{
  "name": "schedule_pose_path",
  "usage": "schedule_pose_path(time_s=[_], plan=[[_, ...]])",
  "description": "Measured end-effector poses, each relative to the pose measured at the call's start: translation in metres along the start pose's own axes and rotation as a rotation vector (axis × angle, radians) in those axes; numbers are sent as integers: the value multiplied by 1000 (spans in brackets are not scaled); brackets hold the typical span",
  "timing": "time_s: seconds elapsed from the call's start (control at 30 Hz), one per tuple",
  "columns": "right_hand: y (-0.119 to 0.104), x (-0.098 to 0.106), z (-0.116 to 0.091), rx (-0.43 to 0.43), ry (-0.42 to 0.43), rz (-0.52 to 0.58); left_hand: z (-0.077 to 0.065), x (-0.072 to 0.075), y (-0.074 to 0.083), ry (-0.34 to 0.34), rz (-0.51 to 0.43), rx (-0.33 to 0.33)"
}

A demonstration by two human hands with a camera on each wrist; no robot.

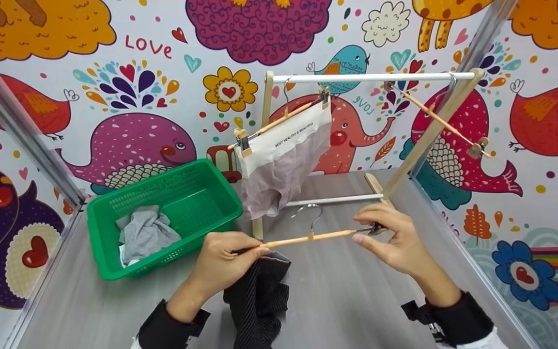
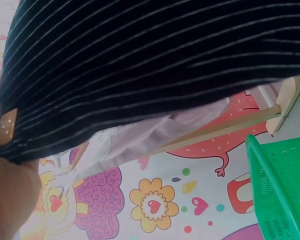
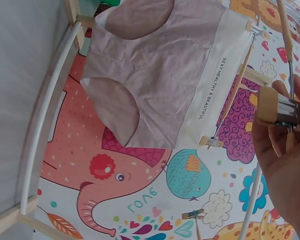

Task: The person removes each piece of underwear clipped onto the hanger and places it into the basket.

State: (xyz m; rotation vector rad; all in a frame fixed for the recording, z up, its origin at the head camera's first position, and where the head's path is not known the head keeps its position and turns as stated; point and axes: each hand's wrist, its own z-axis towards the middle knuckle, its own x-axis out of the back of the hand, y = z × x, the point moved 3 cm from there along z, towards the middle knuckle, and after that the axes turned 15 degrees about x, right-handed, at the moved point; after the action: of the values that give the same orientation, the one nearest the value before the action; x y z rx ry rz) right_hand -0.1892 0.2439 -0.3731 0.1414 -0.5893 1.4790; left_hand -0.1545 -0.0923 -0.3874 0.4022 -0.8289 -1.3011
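Note:
My left hand point(image 1: 225, 259) grips the left end of a wooden clip hanger point(image 1: 308, 238), fingers bent around the clip there. From that end droops a black garment with thin pale stripes point(image 1: 259, 295), which fills much of the left wrist view. At the hanger's other end, my right hand point(image 1: 390, 237) holds the right clip point(image 3: 275, 107) between thumb and fingers. No cloth shows in that clip. The hanger's metal hook point(image 1: 314, 213) points up, away from me.
Behind, pale pink briefs point(image 1: 284, 165) hang clipped on a hanger from the rack's white rail point(image 1: 356, 77). A bare clip hanger point(image 1: 434, 116) hangs at the right. To the left stands a green basket point(image 1: 165, 259) with grey cloth point(image 1: 146, 232) inside. Printed walls enclose the grey table.

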Motion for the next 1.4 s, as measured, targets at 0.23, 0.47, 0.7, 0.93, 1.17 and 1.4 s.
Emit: schedule_pose_path(time_s=[0.23,0.47,0.7,0.93,1.17,1.4], plan=[[1,-6,3,86,-70,-125,-1,-1,1,-10,-15,9],[-2,-6,2,60,-92,-156,0,-2,1,-5,-6,-5],[-1,-8,0,146,-92,-161,-1,-3,1,-10,5,-15],[-3,-6,0,166,-81,-159,-1,-2,1,-20,-8,18],[-4,-6,-3,169,-48,-165,1,-2,-2,-26,-39,69],[-3,-4,-6,167,-37,-154,0,0,-3,-29,-53,146]])
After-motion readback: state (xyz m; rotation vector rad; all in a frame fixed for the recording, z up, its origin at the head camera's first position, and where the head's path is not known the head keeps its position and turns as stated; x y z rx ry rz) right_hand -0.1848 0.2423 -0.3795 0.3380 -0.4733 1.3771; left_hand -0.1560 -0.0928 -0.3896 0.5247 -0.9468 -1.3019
